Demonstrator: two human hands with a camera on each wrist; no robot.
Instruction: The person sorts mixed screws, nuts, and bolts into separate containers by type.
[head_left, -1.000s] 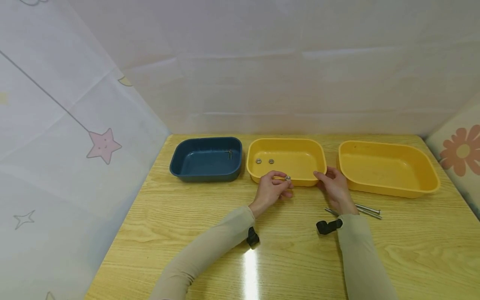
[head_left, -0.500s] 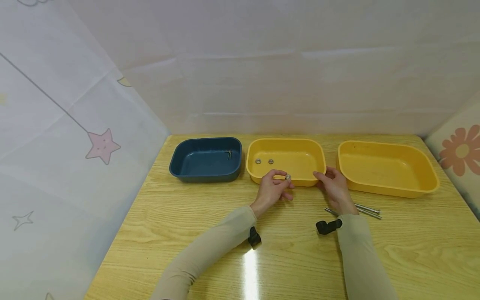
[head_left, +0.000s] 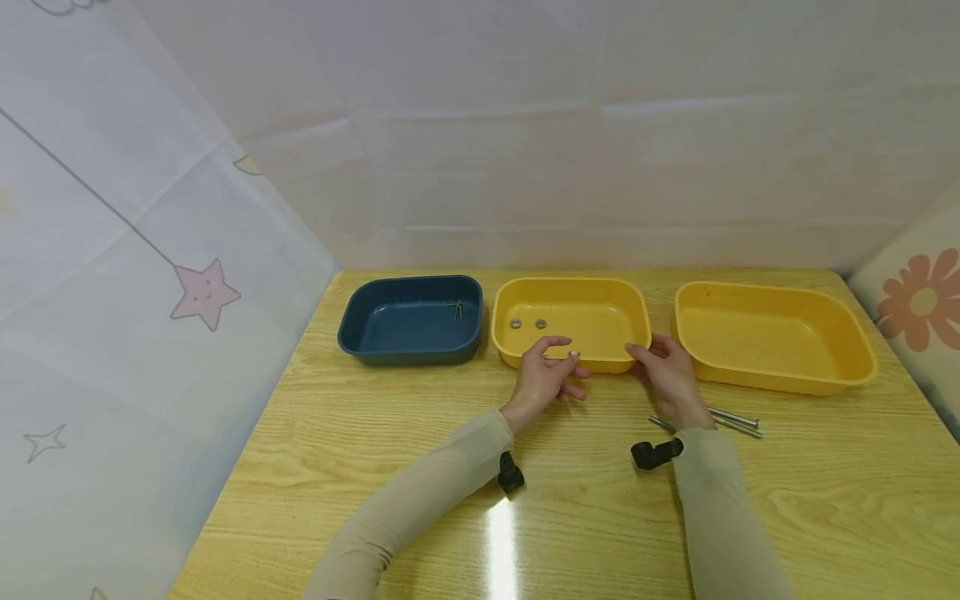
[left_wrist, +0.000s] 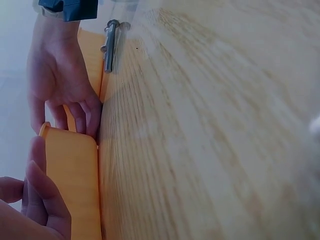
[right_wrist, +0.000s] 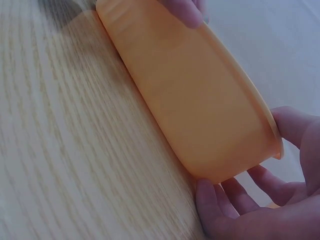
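Note:
The middle yellow tray [head_left: 600, 364] stands between my hands, with two metal nuts [head_left: 515, 323] lying at its left. Over its front rim is my left hand [head_left: 542, 377], a small nut [head_left: 574, 356] at its thumb tip and mostly hidden by the fingers. The left wrist view shows this hand's thumb [left_wrist: 45, 185] bent close to its fingers, beside the tray wall. My right hand [head_left: 670, 375] grips the tray's front right corner, thumb on the rim. Its other fingers [right_wrist: 240, 195] curl against the outside wall in the right wrist view.
Left of the middle tray stands a dark blue tray [head_left: 408, 358] with small screws [head_left: 458, 311] in it. A larger yellow tray [head_left: 780, 382] sits to the right. Several long bolts [head_left: 733, 417] lie on the wooden table [head_left: 585, 517] by my right wrist.
My left index finger has lifted slightly from the thumb, and less of the nut shows now. The right hand keeps its grip on the tray corner.

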